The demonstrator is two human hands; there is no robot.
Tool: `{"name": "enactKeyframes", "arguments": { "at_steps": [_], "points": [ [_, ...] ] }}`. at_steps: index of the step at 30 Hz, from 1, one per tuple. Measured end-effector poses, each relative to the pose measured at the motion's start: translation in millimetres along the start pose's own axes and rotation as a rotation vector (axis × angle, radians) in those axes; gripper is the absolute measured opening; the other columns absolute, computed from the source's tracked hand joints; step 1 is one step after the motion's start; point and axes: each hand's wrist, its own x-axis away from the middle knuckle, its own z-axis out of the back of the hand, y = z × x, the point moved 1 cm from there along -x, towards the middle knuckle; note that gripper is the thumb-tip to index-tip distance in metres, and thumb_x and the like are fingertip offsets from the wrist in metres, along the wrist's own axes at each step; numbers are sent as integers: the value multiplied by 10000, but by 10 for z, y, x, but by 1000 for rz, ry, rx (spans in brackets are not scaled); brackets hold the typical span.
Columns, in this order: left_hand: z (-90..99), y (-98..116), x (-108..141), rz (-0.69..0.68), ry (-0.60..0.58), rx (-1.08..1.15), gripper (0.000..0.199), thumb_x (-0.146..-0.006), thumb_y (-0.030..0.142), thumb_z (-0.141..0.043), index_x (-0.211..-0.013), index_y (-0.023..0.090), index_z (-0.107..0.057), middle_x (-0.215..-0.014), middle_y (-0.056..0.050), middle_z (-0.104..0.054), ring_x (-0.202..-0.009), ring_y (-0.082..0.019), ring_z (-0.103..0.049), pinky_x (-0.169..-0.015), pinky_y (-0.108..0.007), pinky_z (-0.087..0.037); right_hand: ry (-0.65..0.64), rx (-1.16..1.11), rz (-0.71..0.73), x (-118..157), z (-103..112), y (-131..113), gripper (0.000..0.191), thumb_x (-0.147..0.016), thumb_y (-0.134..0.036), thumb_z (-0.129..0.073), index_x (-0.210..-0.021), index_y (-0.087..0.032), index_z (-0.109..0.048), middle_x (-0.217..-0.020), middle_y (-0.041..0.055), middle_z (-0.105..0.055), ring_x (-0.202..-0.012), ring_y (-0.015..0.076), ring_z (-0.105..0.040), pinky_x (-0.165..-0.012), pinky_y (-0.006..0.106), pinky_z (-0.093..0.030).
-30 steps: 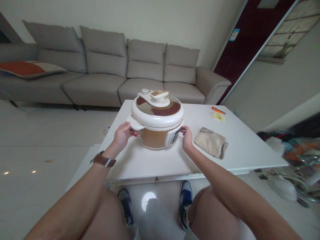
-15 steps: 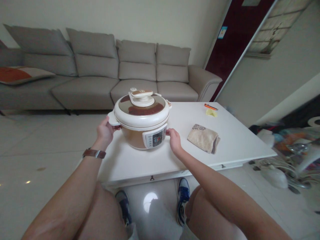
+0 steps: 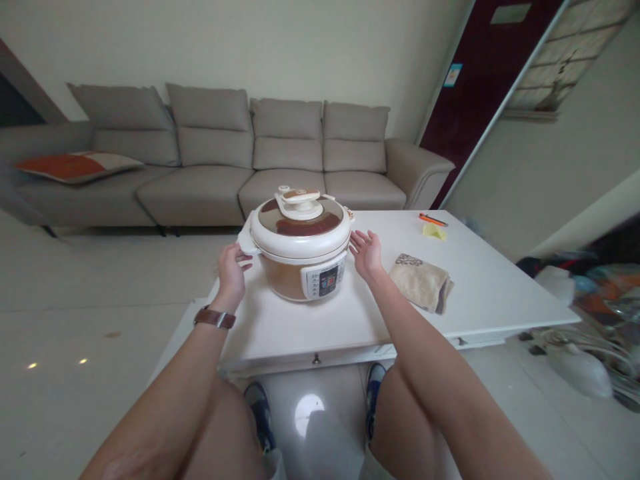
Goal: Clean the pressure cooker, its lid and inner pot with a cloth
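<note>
A white and gold electric pressure cooker [image 3: 285, 270] stands upright on the white table [image 3: 305, 330], its lid [image 3: 300, 247] on and its control panel facing me. Just below the cooker's left side handle [image 3: 247, 237] is my left hand [image 3: 232, 270], fingers apart and holding nothing; I cannot tell whether its fingertips touch the cooker. My right hand [image 3: 367, 255] is beside the cooker's right side, palm turned up and fingers spread, with nothing in it. A folded beige cloth [image 3: 420, 283] lies to the right of that hand.
Farther right on the table lie an orange and black pen-like tool [image 3: 433, 219] and a yellow piece of paper [image 3: 434, 231]. A grey sofa [image 3: 290, 180] stands behind the table. Assorted items [image 3: 580, 360] sit on the floor at the right.
My fingers have loosened from the cooker's sides. My right hand has moved up and turned open. The whole view has shifted, so things appear farther right.
</note>
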Motion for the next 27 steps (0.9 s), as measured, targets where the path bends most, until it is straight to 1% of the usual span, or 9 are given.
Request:
{"name": "enactKeyframes", "arguments": {
  "at_steps": [2, 4, 7, 10, 13, 17, 20, 23, 27],
  "points": [
    [31, 2, 36, -35, -23, -17, 197, -793, 390, -578, -891, 225, -618, -977, -45, -692, -908, -189, -663, -660, -241, -495, -30, -62, 0, -60, -38, -21, 322, -894, -543, -457, -939, -280, -637, -1035, 31, -788, -1069, 240, -695, -939, 405, -531],
    [46, 8, 91, -58, -53, -6, 215, -793, 394, -609, -930, 232, -647, -1142, -61, -693, -1079, -218, -648, -759, -270, -526, -78, -91, 3, -113, -76, -44, 356, -888, -569, -449, -947, -275, -642, -972, 48, -777, -968, 252, -693, -867, 411, -558],
    [42, 15, 171, -45, -100, 38, 227, -801, 393, -655, -967, 239, -675, -1251, -64, -680, -1192, -241, -620, -880, -319, -546, -174, -104, 11, -160, -123, -97, 427, -898, -595, -410, -979, -264, -667, -950, 67, -763, -884, 257, -676, -804, 410, -573],
    [23, 23, 211, -26, -144, 77, 225, -827, 397, -675, -990, 242, -688, -1272, -70, -689, -1223, -249, -618, -957, -360, -539, -210, -124, 1, -151, -150, -161, 467, -910, -604, -406, -1017, -251, -694, -973, 78, -767, -895, 259, -681, -816, 391, -583],
    [12, 37, 210, -7, -145, 107, 217, -829, 383, -691, -991, 239, -699, -1275, -73, -703, -1226, -248, -623, -1004, -381, -518, -221, -210, -23, -99, -171, -210, 475, -922, -591, -412, -1054, -237, -700, -990, 84, -778, -909, 258, -694, -837, 383, -590],
    [4, 65, 201, 25, -170, 148, 188, -808, 355, -696, -951, 234, -703, -1263, -64, -715, -1228, -245, -620, -1015, -379, -498, -267, -363, -60, -20, -205, -246, 468, -947, -535, -383, -1083, -214, -694, -971, 86, -786, -866, 236, -701, -834, 366, -594],
    [3, 80, 193, 26, -189, 158, 178, -807, 348, -691, -942, 232, -706, -1258, -60, -717, -1206, -235, -625, -1004, -366, -492, -259, -382, -75, 30, -209, -272, 462, -948, -510, -376, -1093, -201, -688, -940, 88, -782, -840, 226, -700, -831, 354, -596],
    [0, 82, 168, 25, -205, 156, 184, -812, 357, -686, -946, 231, -701, -1248, -61, -718, -1180, -230, -631, -975, -354, -499, -212, -307, -54, 88, -156, -313, 475, -924, -542, -384, -1083, -207, -681, -958, 108, -773, -927, 247, -711, -867, 371, -600],
    [-30, 73, 123, 41, -220, 167, 176, -794, 353, -675, -920, 232, -675, -1223, -55, -709, -1162, -231, -619, -917, -338, -508, -198, -208, -44, 203, -3, -386, 530, -871, -639, -426, -1074, -213, -668, -1074, 145, -760, -1117, 282, -695, -954, 406, -593]
  ]
}}
